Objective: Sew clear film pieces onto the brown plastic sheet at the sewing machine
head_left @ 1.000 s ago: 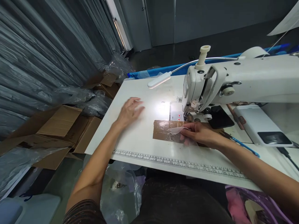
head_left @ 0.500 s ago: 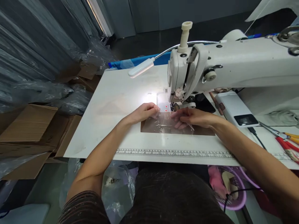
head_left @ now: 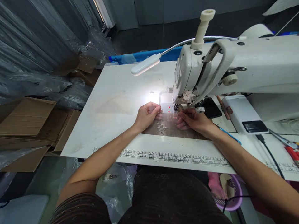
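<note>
A thin, see-through brown sheet [head_left: 163,129] with a glossy surface lies flat on the white table in front of the sewing machine [head_left: 190,67]. My left hand [head_left: 146,116] pinches its far edge, left of the presser foot [head_left: 177,108]. On the other side, my right hand [head_left: 196,121] pinches the same edge close to the foot, some fingers showing through the sheet. Whether the sheet is cloth or plastic I cannot tell. A slim blue stick [head_left: 230,136] pokes out past my right wrist, its other end hidden. Red marks [head_left: 169,107] show beside the foot.
A lit lamp [head_left: 146,64] hangs over the table. To the right are a white power bank [head_left: 245,113] with a cable, a dark phone [head_left: 213,108] and red-handled tools [head_left: 291,154]. A printed ruler [head_left: 173,157] runs along the front edge. Cardboard boxes [head_left: 30,116] stand left.
My right fingers have closed from a looser spread onto the sheet's far edge. The blue stick has come into sight by my right wrist. The camera view has shifted, with the machine appearing larger.
</note>
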The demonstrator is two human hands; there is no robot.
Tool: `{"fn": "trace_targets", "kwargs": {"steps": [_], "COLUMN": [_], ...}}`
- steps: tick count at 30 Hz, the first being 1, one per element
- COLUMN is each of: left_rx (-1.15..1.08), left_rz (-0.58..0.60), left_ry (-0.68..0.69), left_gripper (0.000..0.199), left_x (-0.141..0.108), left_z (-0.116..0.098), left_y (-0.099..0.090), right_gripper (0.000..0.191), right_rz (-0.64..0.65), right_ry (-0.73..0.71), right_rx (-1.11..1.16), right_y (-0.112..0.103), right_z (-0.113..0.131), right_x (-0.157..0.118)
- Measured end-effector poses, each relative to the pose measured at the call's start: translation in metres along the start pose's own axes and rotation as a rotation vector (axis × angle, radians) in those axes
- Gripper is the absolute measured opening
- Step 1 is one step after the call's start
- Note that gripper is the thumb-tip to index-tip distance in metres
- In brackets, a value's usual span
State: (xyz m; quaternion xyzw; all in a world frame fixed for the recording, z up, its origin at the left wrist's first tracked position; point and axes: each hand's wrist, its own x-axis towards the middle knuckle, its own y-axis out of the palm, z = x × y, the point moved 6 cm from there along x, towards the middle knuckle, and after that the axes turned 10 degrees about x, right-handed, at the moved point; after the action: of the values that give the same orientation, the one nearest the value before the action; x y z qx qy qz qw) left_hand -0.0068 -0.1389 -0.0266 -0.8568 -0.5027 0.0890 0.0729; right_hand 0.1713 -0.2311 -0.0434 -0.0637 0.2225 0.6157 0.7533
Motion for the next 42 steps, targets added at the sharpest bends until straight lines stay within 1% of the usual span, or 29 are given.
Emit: {"fn": "trace_targets", "kwargs": {"steps": [2,5,7,9,13,19,21,23,25,26,27,28,29,30,32,33,34,35,37,39,40,41,42], "left_rx": [-0.148,-0.331,-0.406,-0.458,-0.466,-0.427,-0.381,-0.319,-0.22,-0.155,-0.08,0.009,0.12,0.255,0.571,0.715,0.824,0.896,0.947,0.949,0.944,0.928,0.897], "left_rz": [-0.002,0.062,0.113,0.134,0.105,0.091,0.091,0.115,0.19,0.237,0.271,0.274,0.238,0.166,0.01,-0.025,-0.006,0.061,0.259,0.424,0.468,0.481,0.469], "left_ry": [-0.026,-0.053,-0.059,-0.063,-0.085,-0.092,-0.104,-0.112,-0.12,-0.122,-0.116,-0.092,-0.038,0.05,0.302,0.433,0.551,0.644,0.762,0.815,0.822,0.821,0.812], "left_gripper": [0.031,0.036,0.036,0.034,0.031,0.034,0.036,0.038,0.037,0.035,0.032,0.028,0.023,0.019,0.017,0.019,0.019,0.019,0.024,0.027,0.028,0.029,0.03], "left_x": [0.0,0.0,0.0,-0.001,-0.001,0.003,0.002,-0.002,-0.008,-0.011,-0.013,-0.013,-0.011,-0.008,-0.003,-0.002,-0.003,-0.004,-0.01,-0.019,-0.022,-0.024,-0.025], "left_z": [-0.001,-0.005,-0.007,-0.007,-0.004,-0.002,-0.002,-0.002,-0.003,-0.003,-0.003,-0.004,-0.006,-0.011,-0.027,-0.034,-0.039,-0.04,-0.037,-0.032,-0.029,-0.028,-0.028], "left_y": [0.0,0.001,0.003,0.004,0.004,0.005,0.005,0.004,0.005,0.006,0.006,0.004,0.001,-0.004,-0.011,-0.011,-0.007,-0.002,0.009,0.017,0.02,0.02,0.02], "right_gripper": [0.026,0.029,0.03,0.034,0.038,0.037,0.038,0.043,0.044,0.042,0.039,0.035,0.031,0.027,0.021,0.021,0.024,0.027,0.028,0.026,0.026,0.026,0.025], "right_rz": [-0.021,-0.059,-0.069,-0.066,-0.064,-0.062,0.005,0.139,0.287,0.335,0.356,0.347,0.309,0.244,0.088,0.021,-0.019,-0.029,0.008,0.03,0.024,0.014,0.009], "right_ry": [-0.017,-0.011,-0.021,-0.043,-0.072,-0.099,-0.088,-0.034,0.036,0.058,0.065,0.049,0.011,-0.045,-0.175,-0.234,-0.281,-0.318,-0.37,-0.398,-0.4,-0.395,-0.386], "right_rx": [0.021,0.054,0.057,0.046,0.049,0.05,-0.006,-0.1,-0.216,-0.269,-0.313,-0.348,-0.389,-0.448,-0.631,-0.733,-0.817,-0.868,-0.87,-0.791,-0.744,-0.697,-0.656], "right_y": [0.0,0.0,0.0,0.001,0.0,0.002,0.003,0.003,0.0,-0.003,-0.006,-0.01,-0.014,-0.018,-0.023,-0.024,-0.023,-0.022,-0.02,-0.02,-0.02,-0.019,-0.017], "right_z": [0.001,0.003,0.004,0.005,0.005,0.005,0.007,0.007,0.005,0.005,0.006,0.008,0.012,0.018,0.029,0.034,0.037,0.039,0.037,0.034,0.032,0.03,0.028], "right_x": [-0.001,-0.003,-0.003,-0.003,-0.003,-0.002,-0.006,-0.013,-0.022,-0.026,-0.028,-0.028,-0.026,-0.023,-0.017,-0.015,-0.015,-0.015,-0.019,-0.023,-0.025,-0.025,-0.026]}}
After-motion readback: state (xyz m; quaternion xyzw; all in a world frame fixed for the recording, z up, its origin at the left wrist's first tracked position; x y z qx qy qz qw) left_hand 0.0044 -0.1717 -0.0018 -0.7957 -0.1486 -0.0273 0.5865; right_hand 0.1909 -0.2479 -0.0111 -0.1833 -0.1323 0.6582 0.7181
